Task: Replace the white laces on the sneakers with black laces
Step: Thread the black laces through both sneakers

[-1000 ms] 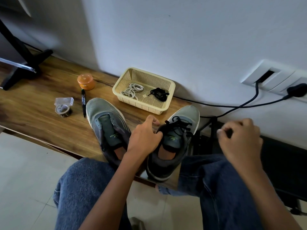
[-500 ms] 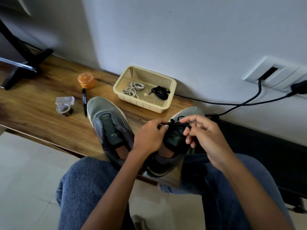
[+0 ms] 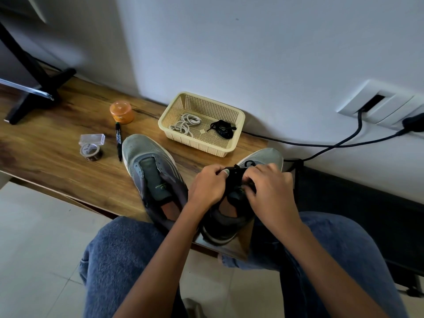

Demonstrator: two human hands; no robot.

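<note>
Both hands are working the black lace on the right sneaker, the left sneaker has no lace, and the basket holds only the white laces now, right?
Not quite. In the head view the basket holds the white laces and also a black lace bundle. The rest stands: left hand and right hand work the black lace on the right sneaker; the left sneaker is unlaced.

Both hands are working at the right sneaker (image 3: 257, 161) on the wooden table (image 3: 46, 152): the left hand (image 3: 207, 188) and the right hand (image 3: 269, 191) are pinching its black lace (image 3: 235, 174) over the tongue. The left sneaker (image 3: 149, 166) is lying laceless beside it, with the basket (image 3: 236, 134) holding white laces (image 3: 185, 123) behind.
</note>
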